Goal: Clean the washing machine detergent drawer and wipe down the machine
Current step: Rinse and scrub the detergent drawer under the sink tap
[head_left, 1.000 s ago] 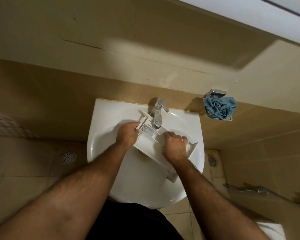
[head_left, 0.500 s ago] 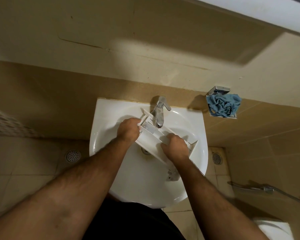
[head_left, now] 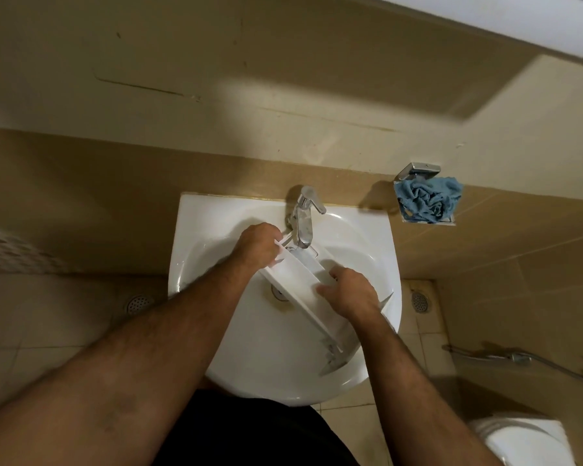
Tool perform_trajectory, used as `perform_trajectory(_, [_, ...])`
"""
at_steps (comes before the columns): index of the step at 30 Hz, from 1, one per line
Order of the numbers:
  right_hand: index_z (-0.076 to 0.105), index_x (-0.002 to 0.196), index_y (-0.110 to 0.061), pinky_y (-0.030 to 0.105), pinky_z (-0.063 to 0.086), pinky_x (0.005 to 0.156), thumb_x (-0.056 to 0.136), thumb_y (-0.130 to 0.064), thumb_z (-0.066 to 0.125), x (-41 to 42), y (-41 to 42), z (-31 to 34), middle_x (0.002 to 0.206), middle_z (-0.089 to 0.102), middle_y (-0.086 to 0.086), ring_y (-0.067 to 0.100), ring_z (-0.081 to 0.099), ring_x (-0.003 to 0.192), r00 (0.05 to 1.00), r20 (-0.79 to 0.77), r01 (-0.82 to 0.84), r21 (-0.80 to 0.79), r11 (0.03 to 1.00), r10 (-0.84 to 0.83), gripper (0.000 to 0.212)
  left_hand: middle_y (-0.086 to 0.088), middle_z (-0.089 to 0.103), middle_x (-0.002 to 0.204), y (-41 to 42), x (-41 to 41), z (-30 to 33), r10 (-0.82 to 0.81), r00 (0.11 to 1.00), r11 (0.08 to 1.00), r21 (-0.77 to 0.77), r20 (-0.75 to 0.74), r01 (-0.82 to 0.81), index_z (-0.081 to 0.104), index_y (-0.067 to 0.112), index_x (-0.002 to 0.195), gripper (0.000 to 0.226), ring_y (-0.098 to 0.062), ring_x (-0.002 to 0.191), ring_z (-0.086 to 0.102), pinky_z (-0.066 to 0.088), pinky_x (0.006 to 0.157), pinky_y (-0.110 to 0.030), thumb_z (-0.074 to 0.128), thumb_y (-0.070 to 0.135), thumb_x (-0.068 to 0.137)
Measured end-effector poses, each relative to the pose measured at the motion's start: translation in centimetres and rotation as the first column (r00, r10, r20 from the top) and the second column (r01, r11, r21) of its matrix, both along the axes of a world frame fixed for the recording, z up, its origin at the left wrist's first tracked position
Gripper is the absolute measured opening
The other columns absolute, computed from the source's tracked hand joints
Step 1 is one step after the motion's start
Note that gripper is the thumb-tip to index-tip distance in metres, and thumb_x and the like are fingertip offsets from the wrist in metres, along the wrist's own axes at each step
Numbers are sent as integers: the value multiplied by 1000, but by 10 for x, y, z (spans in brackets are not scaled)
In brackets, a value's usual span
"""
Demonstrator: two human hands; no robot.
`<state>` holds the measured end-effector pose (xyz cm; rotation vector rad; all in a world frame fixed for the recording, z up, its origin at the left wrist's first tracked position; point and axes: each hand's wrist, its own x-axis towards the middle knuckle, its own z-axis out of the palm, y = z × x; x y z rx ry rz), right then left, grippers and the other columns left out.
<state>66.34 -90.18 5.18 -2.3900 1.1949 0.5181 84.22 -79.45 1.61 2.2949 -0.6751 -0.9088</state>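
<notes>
Left hand [head_left: 258, 245] grips the far end of the long white plastic detergent drawer [head_left: 297, 280], which lies slantwise over the round white ceramic sink [head_left: 196, 250], beneath the chrome tap [head_left: 304, 216]. Right hand [head_left: 349, 292] curls over the drawer's middle. At two o'clock, a crumpled blue cloth [head_left: 428, 198] sits in a wall holder.

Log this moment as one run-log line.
stage: rinsing | left hand: grips white plastic detergent drawer | right hand: holds drawer | place: white ceramic sink, under chrome tap
</notes>
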Motion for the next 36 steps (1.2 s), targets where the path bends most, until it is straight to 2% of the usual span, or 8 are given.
perform_trajectory(3, [58, 130, -28, 38, 51, 89, 87, -48, 64, 3, -10, 7, 119, 66, 2, 25, 62, 106, 1000, -26, -15, -6, 1000, 15, 48, -2, 72, 91, 0, 1, 4, 23, 996, 1000, -13, -88, -25, 69, 12, 112, 27, -19, 75, 71, 46, 57, -16, 68, 15, 85])
perform_trajectory(8, [57, 133, -30, 31, 44, 87, 87, -47, 65, 9, -28, 16, 126, 65, 1, 24, 61, 111, 999, -48, -13, -21, 1000, 12, 50, -8, 73, 104, -6, 1, 8, 70, 992, 997, 21, -106, -68, 70, 13, 111, 28, -26, 90, 71, 58, 69, -32, 70, 22, 85])
perform_trajectory(14, [58, 133, -28, 31, 41, 84, 88, -43, 67, 22, -40, 30, 128, 62, 1, 23, 58, 114, 989, -138, -61, 1, 998, 60, 49, -9, 69, 114, -13, -1, 14, -15, 1000, 997, 78, 11, 14, 69, 10, 115, 32, -27, 102, 64, 52, 77, -28, 68, 27, 88])
perform_trajectory(18, [64, 120, -20, 33, 46, 81, 86, -41, 68, 18, -43, 40, 116, 66, 3, 22, 61, 101, 943, -293, -168, 3, 986, 161, 40, -6, 72, 106, -15, -14, 13, -97, 995, 993, 67, -11, 97, 73, 13, 110, 30, -25, 96, 66, 56, 80, -33, 65, 33, 89])
perform_trajectory(21, [62, 119, -14, 36, 50, 84, 86, -41, 69, 4, -44, 43, 112, 66, 5, 22, 60, 94, 910, -376, -177, 23, 984, 173, 44, -9, 73, 100, -21, -31, 8, -38, 999, 999, -24, -27, 37, 74, 11, 103, 24, -28, 94, 67, 54, 82, -36, 66, 28, 89])
perform_trajectory(26, [60, 118, -17, 30, 42, 74, 87, -44, 66, -9, -26, 38, 113, 66, 5, 24, 61, 97, 932, -334, -175, -80, 981, 139, 42, -15, 74, 93, -26, -32, -1, 147, 973, 975, -138, -181, -173, 75, 7, 90, 10, -25, 81, 64, 52, 76, -33, 70, 16, 86])
perform_trajectory(30, [61, 119, -17, 30, 43, 74, 88, -42, 66, 3, -8, 35, 112, 67, 5, 24, 64, 99, 952, -276, -174, -138, 975, 130, 40, -10, 75, 98, -16, -17, -8, 172, 963, 964, -168, -206, -208, 78, 8, 91, 16, -29, 98, 67, 52, 94, -41, 62, 5, 87])
perform_trajectory(36, [58, 123, -16, 32, 46, 76, 89, -42, 65, 11, 1, 31, 112, 66, 4, 24, 64, 101, 967, -223, -165, -182, 969, 122, 43, -8, 74, 105, -10, -7, -8, 189, 966, 959, -176, -179, -220, 75, 10, 102, 21, -26, 103, 66, 50, 98, -39, 75, 12, 81])
